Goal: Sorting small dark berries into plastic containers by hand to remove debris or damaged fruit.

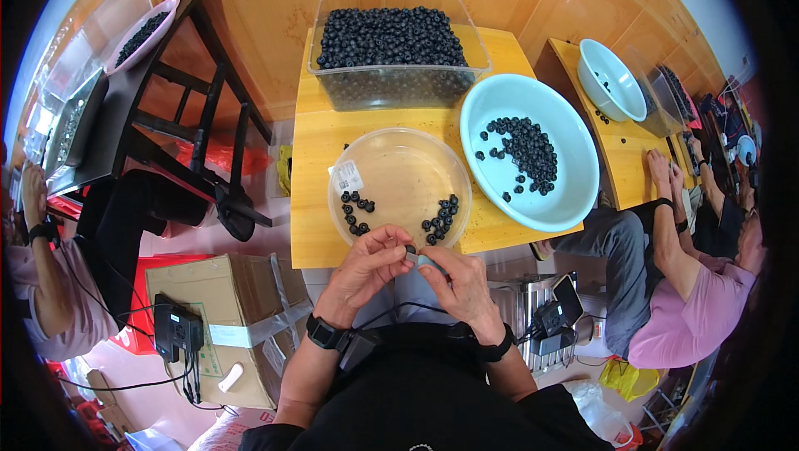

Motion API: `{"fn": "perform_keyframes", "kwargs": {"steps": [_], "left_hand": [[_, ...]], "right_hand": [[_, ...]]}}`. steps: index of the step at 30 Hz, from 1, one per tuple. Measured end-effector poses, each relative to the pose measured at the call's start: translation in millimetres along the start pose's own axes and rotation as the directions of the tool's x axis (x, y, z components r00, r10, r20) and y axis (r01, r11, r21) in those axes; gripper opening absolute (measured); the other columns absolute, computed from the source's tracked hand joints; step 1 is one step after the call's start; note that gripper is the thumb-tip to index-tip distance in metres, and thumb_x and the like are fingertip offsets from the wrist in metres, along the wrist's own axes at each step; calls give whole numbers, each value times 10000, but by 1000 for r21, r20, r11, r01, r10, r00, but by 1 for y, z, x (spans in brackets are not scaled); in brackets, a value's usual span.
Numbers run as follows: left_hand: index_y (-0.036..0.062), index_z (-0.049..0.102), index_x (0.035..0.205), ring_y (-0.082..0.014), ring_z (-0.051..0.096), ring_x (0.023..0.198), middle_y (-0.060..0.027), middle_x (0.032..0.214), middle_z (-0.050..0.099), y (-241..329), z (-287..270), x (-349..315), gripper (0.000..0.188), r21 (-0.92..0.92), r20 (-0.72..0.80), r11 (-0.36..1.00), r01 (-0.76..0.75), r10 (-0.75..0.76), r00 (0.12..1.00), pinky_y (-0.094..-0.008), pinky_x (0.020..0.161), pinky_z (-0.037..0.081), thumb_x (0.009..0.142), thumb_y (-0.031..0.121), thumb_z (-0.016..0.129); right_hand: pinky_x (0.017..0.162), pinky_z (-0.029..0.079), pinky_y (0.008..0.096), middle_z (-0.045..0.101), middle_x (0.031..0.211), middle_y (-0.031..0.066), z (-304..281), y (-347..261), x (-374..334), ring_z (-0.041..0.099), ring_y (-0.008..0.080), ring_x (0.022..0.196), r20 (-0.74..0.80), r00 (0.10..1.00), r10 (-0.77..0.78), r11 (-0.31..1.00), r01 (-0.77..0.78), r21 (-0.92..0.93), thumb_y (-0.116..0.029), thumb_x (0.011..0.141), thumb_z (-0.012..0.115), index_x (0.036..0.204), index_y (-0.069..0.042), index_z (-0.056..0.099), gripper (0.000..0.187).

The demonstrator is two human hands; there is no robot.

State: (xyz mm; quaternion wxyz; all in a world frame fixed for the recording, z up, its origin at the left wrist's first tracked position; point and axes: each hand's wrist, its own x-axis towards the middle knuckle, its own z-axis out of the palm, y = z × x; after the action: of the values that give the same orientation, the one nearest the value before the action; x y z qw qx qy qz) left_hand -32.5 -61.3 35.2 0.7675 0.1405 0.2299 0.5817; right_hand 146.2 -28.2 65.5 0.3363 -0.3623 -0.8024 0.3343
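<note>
Wooden table (pixel 316 226) holds berry-filled tub (pixel 395 47); both hands (pixel 416 272) pinch one berry (pixel 411 250).

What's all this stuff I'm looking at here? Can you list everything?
Clear tub: one, heaped with dark berries, far end of wooden table.
Pale blue bowl: one, some dark berries inside, right of tub.
Clear round dish: one, two small berry clusters, nearest the hands.
Second pale bowl: one, on right-hand table.
Cardboard box: one, brown, taped, lower left.
Black chair: one, left.
Other people: one at each side.
Left hand, right hand: together pinching a small dark berry; black wristbands on both.
</note>
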Motion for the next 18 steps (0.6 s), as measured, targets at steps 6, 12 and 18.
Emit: {"fn": "perform_keyframes", "kwargs": {"steps": [6,12,18], "left_hand": [[13,587,1027,-135,655,785,-91,959,653,-3,-6,0,178,-10,12,1000,25,-25,1000,-232,721,548,860,49,637],[14,600,966,-135,659,766,-78,870,654,2,-5,1,117,-30,45,999,44,-42,998,-227,687,558,859,35,643],[16,602,922,-130,645,724,-88,869,656,6,-6,-4,93,-25,4,1000,8,-8,1000,-219,669,546,849,40,655]], "right_hand": [[482,443,345,629,721,107,-3,0,0,602,267,542,42,999,19,1000,-18,-24,-188,845,648,935,-38,634,176],[491,450,336,635,742,112,0,7,6,609,268,560,-16,998,-62,998,62,30,-185,843,651,924,-40,647,166],[536,479,345,644,766,126,7,6,7,629,285,615,-8,999,-42,997,42,72,-175,837,657,926,-40,650,162]]}}
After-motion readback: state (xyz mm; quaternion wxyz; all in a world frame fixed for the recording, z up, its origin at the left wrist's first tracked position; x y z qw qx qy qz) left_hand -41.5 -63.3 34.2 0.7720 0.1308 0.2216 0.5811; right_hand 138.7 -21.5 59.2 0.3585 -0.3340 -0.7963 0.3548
